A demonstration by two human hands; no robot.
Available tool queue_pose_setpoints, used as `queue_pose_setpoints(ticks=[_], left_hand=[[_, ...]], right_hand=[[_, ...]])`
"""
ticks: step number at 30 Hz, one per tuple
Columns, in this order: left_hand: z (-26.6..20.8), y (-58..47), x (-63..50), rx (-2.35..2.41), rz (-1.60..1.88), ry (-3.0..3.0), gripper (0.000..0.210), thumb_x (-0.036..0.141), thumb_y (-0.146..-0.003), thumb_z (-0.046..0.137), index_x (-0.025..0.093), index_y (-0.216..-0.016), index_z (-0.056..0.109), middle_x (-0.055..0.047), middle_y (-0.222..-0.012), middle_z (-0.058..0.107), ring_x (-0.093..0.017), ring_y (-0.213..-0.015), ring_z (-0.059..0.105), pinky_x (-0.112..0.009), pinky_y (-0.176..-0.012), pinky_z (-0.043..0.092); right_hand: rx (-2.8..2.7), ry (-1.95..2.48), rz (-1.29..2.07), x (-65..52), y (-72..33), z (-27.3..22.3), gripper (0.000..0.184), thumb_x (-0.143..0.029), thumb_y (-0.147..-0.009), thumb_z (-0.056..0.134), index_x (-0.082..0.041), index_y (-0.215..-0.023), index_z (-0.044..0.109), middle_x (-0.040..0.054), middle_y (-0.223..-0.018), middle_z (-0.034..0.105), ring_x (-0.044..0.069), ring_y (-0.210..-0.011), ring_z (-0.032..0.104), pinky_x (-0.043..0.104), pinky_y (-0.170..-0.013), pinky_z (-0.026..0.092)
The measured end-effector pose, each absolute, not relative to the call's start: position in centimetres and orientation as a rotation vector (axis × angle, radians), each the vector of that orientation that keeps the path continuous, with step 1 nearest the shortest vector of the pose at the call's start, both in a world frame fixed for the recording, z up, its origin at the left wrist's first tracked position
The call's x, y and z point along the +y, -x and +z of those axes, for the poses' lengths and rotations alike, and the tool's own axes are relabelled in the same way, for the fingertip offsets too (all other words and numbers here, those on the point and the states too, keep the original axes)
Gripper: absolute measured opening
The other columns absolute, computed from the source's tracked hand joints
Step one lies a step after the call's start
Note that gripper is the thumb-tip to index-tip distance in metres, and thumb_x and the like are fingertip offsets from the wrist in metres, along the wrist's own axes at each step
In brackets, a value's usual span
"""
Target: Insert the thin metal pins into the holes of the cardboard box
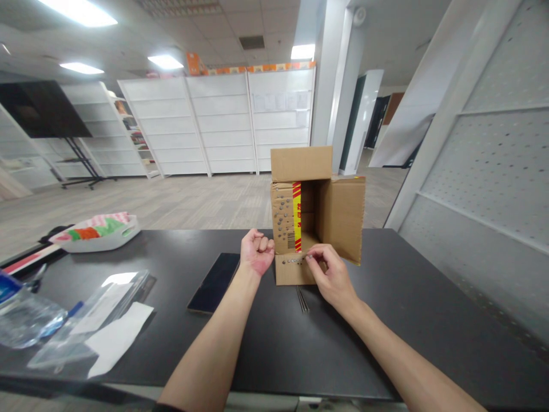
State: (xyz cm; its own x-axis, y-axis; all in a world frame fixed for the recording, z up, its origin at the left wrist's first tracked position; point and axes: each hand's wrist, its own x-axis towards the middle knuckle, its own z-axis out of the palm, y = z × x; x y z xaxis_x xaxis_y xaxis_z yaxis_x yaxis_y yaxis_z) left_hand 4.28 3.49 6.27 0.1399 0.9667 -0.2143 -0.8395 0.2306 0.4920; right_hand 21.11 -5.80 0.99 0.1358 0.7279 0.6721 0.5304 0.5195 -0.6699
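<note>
A cardboard box [316, 163] stands on the dark table with its opening facing me and its flaps spread. Small round grey heads dot its left flap [281, 220], and a short row of them runs along the bottom flap [295, 277]. My right hand [330, 274] pinches thumb and forefinger together at the right end of that row; whatever sits between the fingertips is too small to name. Beside the left flap, my left hand [257, 252] is curled into a fist, palm side up, its inside hidden. Several thin metal rods [302, 299] lie just in front of the bottom flap.
Left of my left forearm lies a black tablet [214, 283]. Farther left are a clear plastic case [107, 303], a white paper [122, 340], a water bottle [26, 315] and a white basket [103, 243] with colourful cloth. A perforated white panel [493, 171] borders the right side.
</note>
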Motion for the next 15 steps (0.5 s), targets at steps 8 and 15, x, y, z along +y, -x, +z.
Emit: queue_pose_setpoints(ticks=[8,15], left_hand=[[6.28,-4.25,3.51,0.54,1.327,-0.282,0.042,0.003,-0.059,0.049,0.022,-0.057,0.011,0.01,-0.042,0.0,-0.007,-0.037,0.005,-0.025,-0.042,0.018],[6.11,-4.19,3.63,0.547,1.329,-0.281,0.043,0.004,-0.058,0.049,0.022,-0.057,0.01,0.01,-0.042,0.0,-0.007,-0.037,0.006,-0.025,-0.042,0.018]], right_hand=[[-1.421,1.192,0.221,-5.57,-21.4,0.92,0.015,-0.036,-0.094,0.057,-0.022,-0.095,0.063,0.0055,-0.089,0.068,0.021,-0.083,0.062,0.038,-0.081,0.051],[-1.375,1.186,0.24,-5.37,-21.47,0.62,0.02,-0.042,-0.094,0.058,-0.022,-0.098,0.062,0.0049,-0.088,0.069,0.021,-0.082,0.064,0.037,-0.079,0.053]])
